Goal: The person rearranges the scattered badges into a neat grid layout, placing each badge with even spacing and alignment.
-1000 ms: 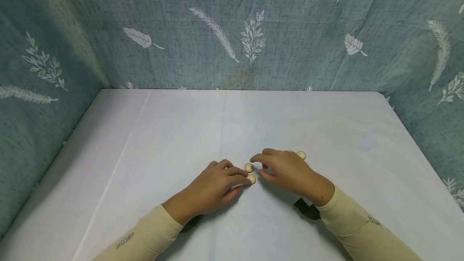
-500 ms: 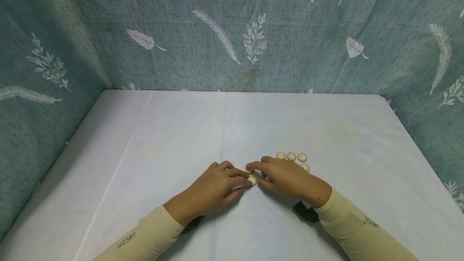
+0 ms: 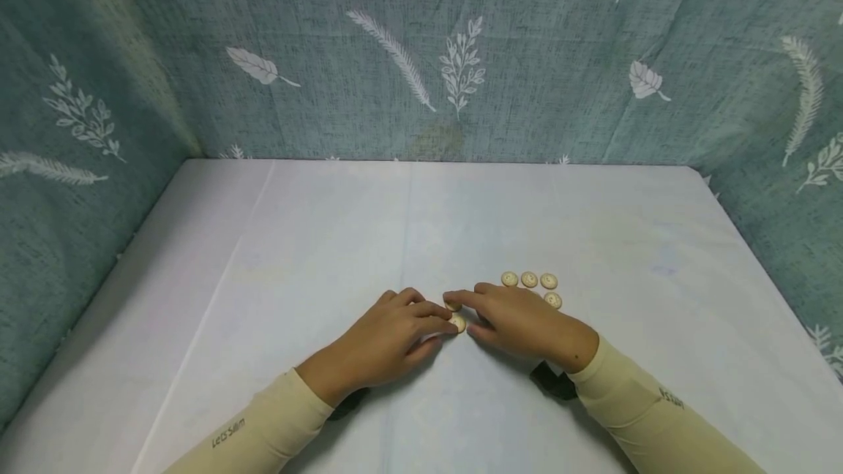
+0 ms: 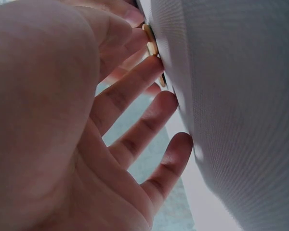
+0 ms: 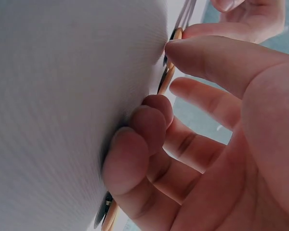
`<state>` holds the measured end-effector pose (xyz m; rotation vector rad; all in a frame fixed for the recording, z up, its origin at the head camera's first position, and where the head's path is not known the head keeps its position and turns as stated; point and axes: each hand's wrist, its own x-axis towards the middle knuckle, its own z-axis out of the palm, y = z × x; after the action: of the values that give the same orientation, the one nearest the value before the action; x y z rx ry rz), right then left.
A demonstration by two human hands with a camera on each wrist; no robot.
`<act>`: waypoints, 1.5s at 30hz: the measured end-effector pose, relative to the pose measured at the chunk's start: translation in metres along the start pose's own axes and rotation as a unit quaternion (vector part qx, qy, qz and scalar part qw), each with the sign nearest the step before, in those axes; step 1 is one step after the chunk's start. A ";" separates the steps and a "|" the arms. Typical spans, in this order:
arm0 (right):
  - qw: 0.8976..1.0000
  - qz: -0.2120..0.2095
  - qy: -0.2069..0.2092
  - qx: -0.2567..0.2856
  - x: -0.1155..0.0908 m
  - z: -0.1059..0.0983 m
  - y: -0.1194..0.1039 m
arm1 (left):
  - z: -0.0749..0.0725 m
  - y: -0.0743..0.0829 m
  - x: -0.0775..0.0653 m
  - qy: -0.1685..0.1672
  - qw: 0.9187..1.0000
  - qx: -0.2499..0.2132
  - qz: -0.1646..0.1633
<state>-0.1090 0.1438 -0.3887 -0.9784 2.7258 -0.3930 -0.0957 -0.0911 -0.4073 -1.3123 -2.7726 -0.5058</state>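
Two small round cream wooden buttons lie between the hands on the white cloth, the nearer button [image 3: 459, 323] partly under the left fingertips and the farther button [image 3: 452, 306] mostly covered by the right index finger. My left hand [image 3: 388, 342] reaches in with loosely bent fingers, touching the nearer button. The right hand [image 3: 527, 320] has its index finger extended on the farther one; its thumb [image 5: 192, 55] is close to the nearer button's edge, and its other fingers [image 5: 147, 130] bend against the cloth. The buttons' edges [image 4: 150, 41] show beyond the fingers in the left wrist view.
Three more buttons form a short row [image 3: 529, 279] behind the right hand, with another button [image 3: 552, 301] just in front of the row's right end. White cloth [image 3: 296, 240] covers the table. A green leaf-patterned curtain [image 3: 421, 57] rises along its back and sides.
My right hand has moved slightly left and nearer, bringing its index finger onto the farther button and uncovering the row behind it. The left hand stays in place.
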 end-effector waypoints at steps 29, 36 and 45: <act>0.999 -0.032 0.028 0.017 0.001 0.001 0.007 | -0.001 0.001 0.001 -0.002 1.000 -0.013 -0.005; 0.998 -0.041 0.041 0.013 0.002 0.000 0.008 | -0.001 0.000 0.001 0.005 1.000 -0.009 -0.003; 0.999 -0.020 0.047 -0.007 0.000 -0.002 0.009 | -0.001 0.000 0.001 0.001 1.000 -0.009 -0.003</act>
<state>-0.1148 0.1512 -0.3895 -1.0461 2.7995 -0.4396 -0.0965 -0.0904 -0.4057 -1.3066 -2.7784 -0.5344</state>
